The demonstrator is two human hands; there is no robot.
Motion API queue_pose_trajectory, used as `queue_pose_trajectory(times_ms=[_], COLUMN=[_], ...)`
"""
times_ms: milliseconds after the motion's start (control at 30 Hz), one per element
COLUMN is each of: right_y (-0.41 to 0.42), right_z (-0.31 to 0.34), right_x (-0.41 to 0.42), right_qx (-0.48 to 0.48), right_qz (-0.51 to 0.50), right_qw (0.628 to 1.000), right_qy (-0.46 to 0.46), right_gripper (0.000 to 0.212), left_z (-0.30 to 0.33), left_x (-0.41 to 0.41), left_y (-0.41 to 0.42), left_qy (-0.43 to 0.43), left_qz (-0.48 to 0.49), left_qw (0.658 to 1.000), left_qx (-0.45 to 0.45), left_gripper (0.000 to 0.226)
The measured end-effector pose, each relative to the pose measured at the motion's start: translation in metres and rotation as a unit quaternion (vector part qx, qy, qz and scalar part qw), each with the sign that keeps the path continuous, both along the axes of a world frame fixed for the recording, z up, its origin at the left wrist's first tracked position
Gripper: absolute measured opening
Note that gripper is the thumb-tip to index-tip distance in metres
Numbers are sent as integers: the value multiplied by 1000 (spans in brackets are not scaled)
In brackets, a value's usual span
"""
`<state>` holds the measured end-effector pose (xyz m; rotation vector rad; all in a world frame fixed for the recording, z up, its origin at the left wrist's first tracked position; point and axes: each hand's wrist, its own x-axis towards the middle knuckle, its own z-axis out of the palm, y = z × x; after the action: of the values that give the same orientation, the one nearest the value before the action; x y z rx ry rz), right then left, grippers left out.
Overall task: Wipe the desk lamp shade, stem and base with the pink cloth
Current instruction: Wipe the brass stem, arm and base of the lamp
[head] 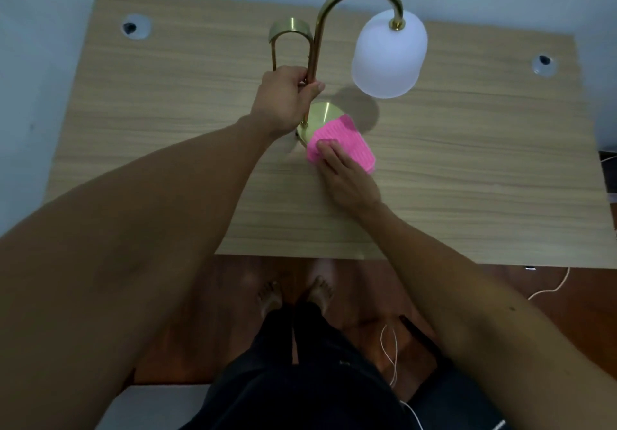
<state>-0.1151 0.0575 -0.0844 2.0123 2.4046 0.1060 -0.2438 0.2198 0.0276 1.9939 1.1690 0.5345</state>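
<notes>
The desk lamp stands near the middle of the wooden desk (467, 169), toward its far edge. Its brass stem (316, 39) rises from the round brass base (321, 113), arches over at the top and carries the white frosted shade (389, 54), which hangs to the right of the stem, above the desk surface. A second, shorter brass arch (289, 29) sits to the left of the stem.

The left hand (285, 99) wraps the lower part of the stem, just above the base; its grip is closed around the stem, thumb tip showing on the right side.

The right hand (347, 175) lies flat, fingers extended, pressing the pink cloth (345, 144) down. The cloth is folded and covers the near-right part of the base, with its near edge resting on the desk. This grip is a flat-palm hold rather than a pinch.

Two round cable holes (135, 26) (544, 64) are set in the desk, one at far left and one at far right. Below the near edge, bare feet (295, 294) stand on the reddish floor (360, 282), where a thin white cord (390, 353) lies.
</notes>
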Motion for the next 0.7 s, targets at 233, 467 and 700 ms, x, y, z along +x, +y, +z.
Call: queue_pose_trajectory(times_ms=[233, 467, 700], right_y=[18, 45, 37], right_z=[10, 9, 28], right_x=[37, -39, -98], right_qx=[-27, -23, -17], right_qz=[-245, -399, -471], right_qw=[931, 832, 732], right_qy=[270, 385, 492], right_gripper=[68, 74, 28], left_z=[-4, -6, 1], left_x=[2, 4, 5], left_y=[1, 1, -3], left_qy=[-2, 1, 5], left_qz=[0, 12, 20], left_qw=[1000, 1000, 999], left_qx=[-6, -20, -40], left_gripper=[27, 27, 28])
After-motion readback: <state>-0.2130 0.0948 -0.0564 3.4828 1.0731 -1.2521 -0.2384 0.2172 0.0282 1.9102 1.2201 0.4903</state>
